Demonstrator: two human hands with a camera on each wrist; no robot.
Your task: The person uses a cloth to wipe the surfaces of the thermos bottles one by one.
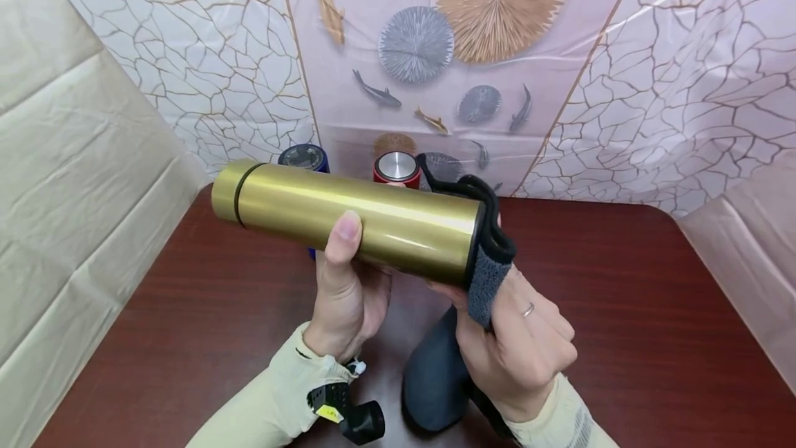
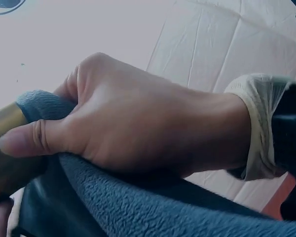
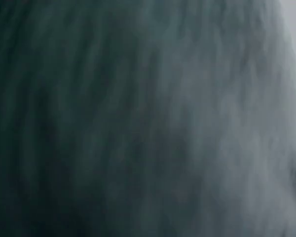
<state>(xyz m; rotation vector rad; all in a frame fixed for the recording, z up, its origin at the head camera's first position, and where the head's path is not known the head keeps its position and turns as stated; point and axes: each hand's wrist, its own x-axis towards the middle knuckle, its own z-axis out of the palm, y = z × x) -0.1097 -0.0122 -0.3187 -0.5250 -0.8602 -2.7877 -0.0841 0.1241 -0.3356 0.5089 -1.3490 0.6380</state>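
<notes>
A gold thermos bottle is held nearly level, its capped end to the left and its black-edged base to the right. My left hand grips it from below, thumb on the near side of the body. With my right hand I hold a dark grey fleecy cloth with a black hem against the base. In the left wrist view, the right hand has its thumb along the cloth and the gold bottle. Blurred cloth fills most of the right wrist view.
Behind the gold bottle stand a blue bottle and a red bottle with a silver top, both partly hidden. A dark hanging part of the cloth shows below the hands. The brown table ends at a patterned curtain.
</notes>
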